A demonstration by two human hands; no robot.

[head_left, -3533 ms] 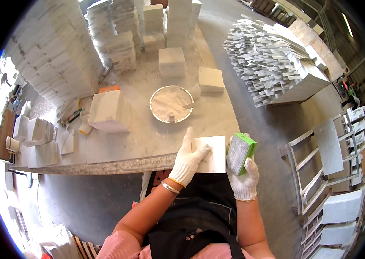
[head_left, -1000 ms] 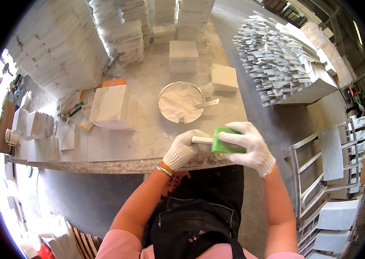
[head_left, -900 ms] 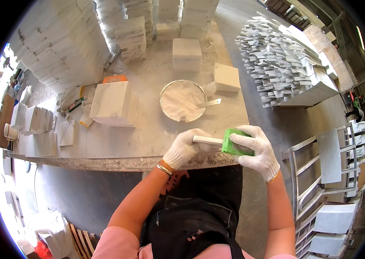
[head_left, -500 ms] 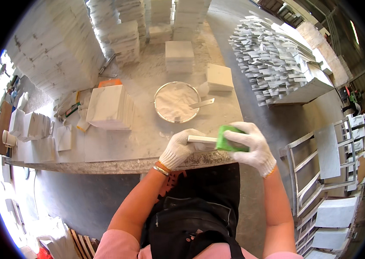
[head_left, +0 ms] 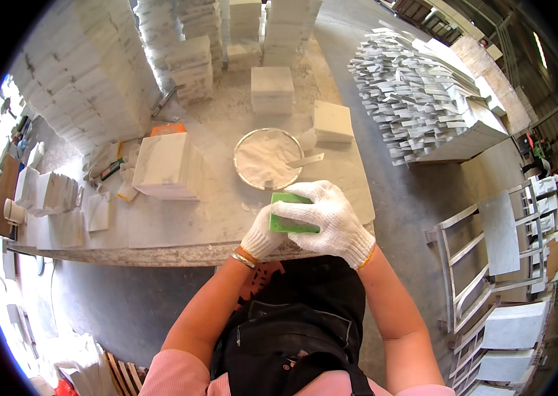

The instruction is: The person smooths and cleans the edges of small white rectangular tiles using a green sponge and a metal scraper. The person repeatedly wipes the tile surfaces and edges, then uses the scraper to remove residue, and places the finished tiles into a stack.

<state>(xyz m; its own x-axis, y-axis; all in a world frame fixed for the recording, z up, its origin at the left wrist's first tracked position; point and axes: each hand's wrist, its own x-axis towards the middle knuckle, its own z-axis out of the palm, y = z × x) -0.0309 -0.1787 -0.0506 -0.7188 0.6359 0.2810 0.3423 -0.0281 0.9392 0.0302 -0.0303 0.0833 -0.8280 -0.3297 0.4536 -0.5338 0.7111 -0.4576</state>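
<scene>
Apparently mid-job, our right hand [head_left: 332,221] clasps a green block [head_left: 279,222].
It sits inside those fingers, beside our left hand [head_left: 260,236], whose grip is hidden; whether stacked tiles [head_left: 162,164] beyond the left fingers are finished or pending, we cannot tell.

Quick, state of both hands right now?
Left hand: curled beside the green sanding block; its fingers are mostly hidden, so its grip can't be told.
Right hand: closed, holding the green sanding block.
</scene>
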